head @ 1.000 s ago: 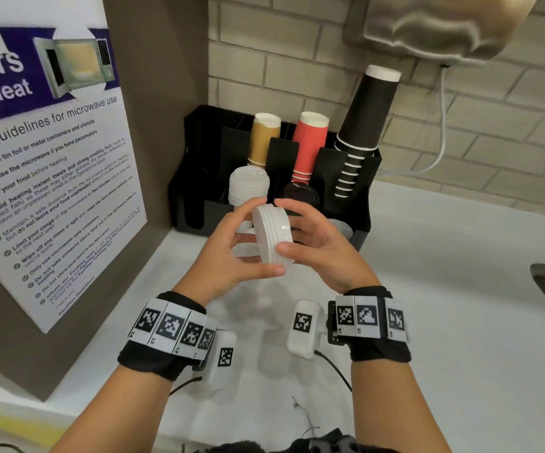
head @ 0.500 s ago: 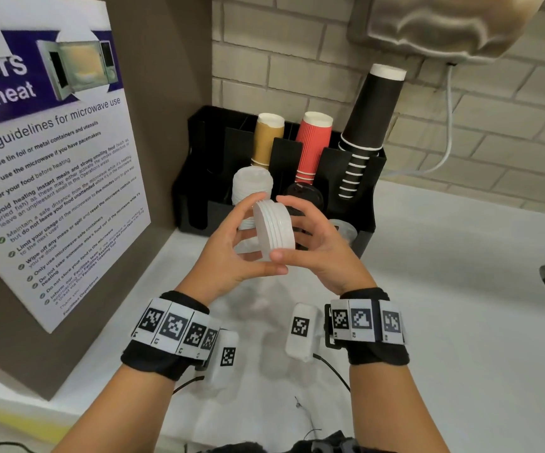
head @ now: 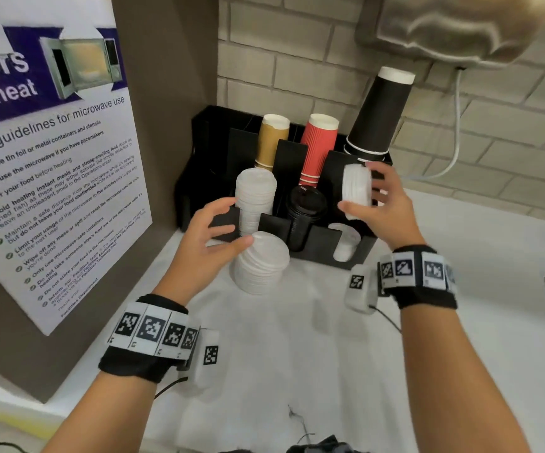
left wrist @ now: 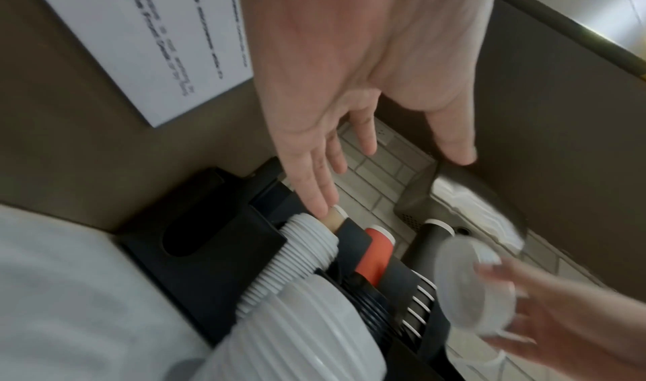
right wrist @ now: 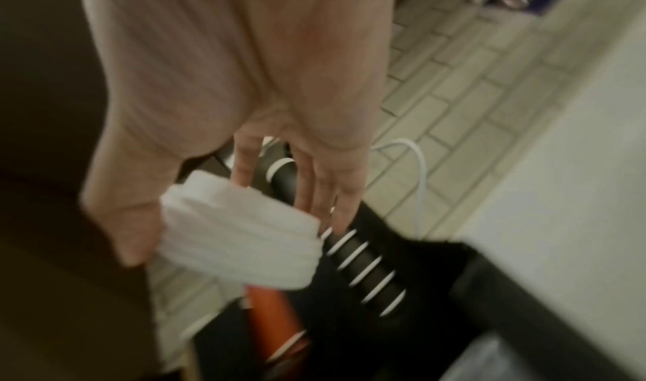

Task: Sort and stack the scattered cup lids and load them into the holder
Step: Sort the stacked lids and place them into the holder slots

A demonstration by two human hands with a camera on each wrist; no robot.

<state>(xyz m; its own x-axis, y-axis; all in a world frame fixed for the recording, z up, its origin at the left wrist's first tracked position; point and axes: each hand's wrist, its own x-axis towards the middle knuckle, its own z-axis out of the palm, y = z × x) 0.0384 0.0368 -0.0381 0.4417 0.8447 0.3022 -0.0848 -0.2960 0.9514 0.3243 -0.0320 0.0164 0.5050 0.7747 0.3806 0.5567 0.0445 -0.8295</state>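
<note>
The right hand (head: 384,204) grasps a short stack of white lids (head: 356,188) edgewise above the holder (head: 359,253) — its right front slot. The left hand (head: 210,237) is released, fingers spread, beside a loose lid stack (head: 261,264) on the counter. Light, thin plastic, likely to slip apart — best pinched across the rims

A white poster (head: 52,165) on the brown panel at the left edge carries a purple banner reading "ters" and "a heat". Below runs the heading "guidelines for microwave use", then ticked lines such as "Cover your food before heating" and "Do not use tin foil or metal containers and utensils".
</note>
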